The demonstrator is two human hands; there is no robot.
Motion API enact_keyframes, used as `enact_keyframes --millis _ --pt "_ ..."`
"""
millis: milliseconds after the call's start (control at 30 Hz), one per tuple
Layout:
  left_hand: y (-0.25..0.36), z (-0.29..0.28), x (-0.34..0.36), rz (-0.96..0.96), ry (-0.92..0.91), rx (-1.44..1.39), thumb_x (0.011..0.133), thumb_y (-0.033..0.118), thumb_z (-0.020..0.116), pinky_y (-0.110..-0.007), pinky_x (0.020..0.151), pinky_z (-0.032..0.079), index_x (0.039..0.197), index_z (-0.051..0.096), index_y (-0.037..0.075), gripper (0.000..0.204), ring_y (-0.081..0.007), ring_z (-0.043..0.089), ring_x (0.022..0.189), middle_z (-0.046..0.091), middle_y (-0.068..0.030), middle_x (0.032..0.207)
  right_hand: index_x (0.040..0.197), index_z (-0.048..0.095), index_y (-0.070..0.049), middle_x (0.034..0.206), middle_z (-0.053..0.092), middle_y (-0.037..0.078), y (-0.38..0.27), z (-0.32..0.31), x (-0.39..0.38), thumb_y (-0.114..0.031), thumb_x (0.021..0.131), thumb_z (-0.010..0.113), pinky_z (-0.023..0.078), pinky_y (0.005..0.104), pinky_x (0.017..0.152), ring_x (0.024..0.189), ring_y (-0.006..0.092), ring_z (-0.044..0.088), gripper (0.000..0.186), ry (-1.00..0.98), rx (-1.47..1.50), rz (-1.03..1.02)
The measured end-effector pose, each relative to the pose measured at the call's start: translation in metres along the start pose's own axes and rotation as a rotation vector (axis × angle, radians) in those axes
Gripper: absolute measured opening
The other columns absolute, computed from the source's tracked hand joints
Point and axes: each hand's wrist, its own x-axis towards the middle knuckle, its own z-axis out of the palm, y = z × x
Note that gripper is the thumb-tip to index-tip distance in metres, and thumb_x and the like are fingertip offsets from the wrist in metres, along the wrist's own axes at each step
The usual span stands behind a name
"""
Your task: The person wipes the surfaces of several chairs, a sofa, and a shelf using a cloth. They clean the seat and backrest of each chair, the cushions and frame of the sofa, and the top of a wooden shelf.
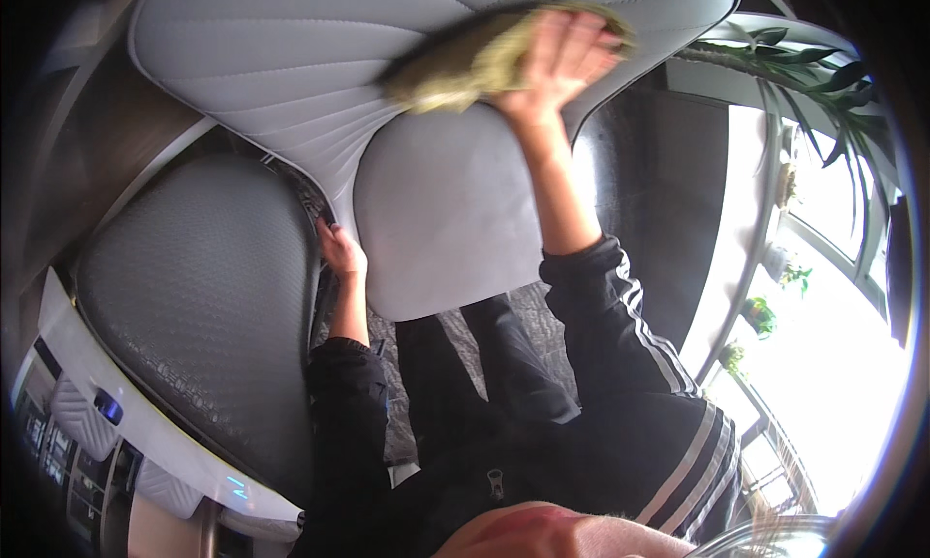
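Note:
A light grey chair with a wide stitched backrest (262,59) and a smooth rounded seat (446,209) stands right in front of me. Against the right part of the backrest, my right hand (567,59) presses a yellow-green cloth (465,74), its fingers laid over the cloth's right end. Hand and cloth are blurred by motion. Beside the seat's left side, my left hand (343,252) is closed on the chair's edge. Its fingertips are partly hidden there.
To the left is a dark grey textured seat (203,296) with a white curved panel (184,422) below it. Leafy plants (823,83) reach in at the upper right, near bright windows (823,345). Dark patterned flooring (542,325) shows under the chair.

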Motion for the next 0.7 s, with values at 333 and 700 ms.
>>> enact_keyframes --millis 333,700 --pt "0.012 0.005 0.0 0.101 0.027 0.062 0.096 0.025 0.041 -0.048 0.11 0.037 0.133 0.047 -0.014 0.055 -0.0485 0.05 0.125 0.052 -0.0369 0.133 0.12 0.066 -0.012 0.125 0.062 0.007 0.02 0.005 -0.137 -0.029 0.077 0.058 0.044 0.0511 0.09 0.106 0.0226 0.059 0.047 -0.471 -0.121 -0.198" --pt "0.028 -0.013 -0.021 -0.02 -0.204 -0.058 0.101 0.031 0.045 -0.045 0.118 0.026 0.15 0.028 -0.008 0.065 -0.0421 0.035 0.142 0.033 -0.0321 0.153 0.137 0.057 -0.011 0.144 0.054 0.004 -0.091 0.034 -0.098 -0.019 0.084 0.058 0.05 0.032 0.098 0.113 0.016 0.06 0.053 -0.397 0.375 -0.473"
